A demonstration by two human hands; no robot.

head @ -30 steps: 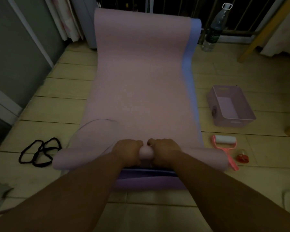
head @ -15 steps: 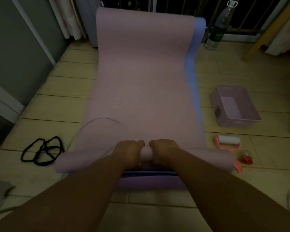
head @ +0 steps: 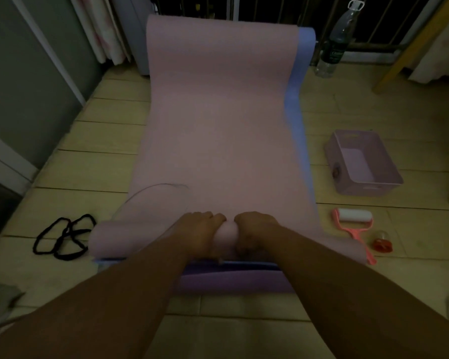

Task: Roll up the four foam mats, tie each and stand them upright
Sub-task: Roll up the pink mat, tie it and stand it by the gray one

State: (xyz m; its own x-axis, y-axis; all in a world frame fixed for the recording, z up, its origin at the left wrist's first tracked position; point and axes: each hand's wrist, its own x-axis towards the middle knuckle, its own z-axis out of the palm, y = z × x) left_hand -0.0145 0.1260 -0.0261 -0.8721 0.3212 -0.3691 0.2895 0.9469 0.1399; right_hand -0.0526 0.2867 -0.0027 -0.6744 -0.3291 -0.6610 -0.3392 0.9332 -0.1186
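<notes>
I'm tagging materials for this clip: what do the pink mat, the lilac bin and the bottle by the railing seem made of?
The pink mat looks like soft matte foam: it curls into a thick roll without creasing. The lilac bin is probably rigid matte plastic, given its moulded handle slot. The bottle seems clear plastic: see-through, with a label band and loop cap.

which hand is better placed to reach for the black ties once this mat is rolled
Left, likely. The black ties lie on the floor just off the pink roll's left end, on the left hand's side. The right hand, gripping the roll beside it, would have to cross over.
</notes>
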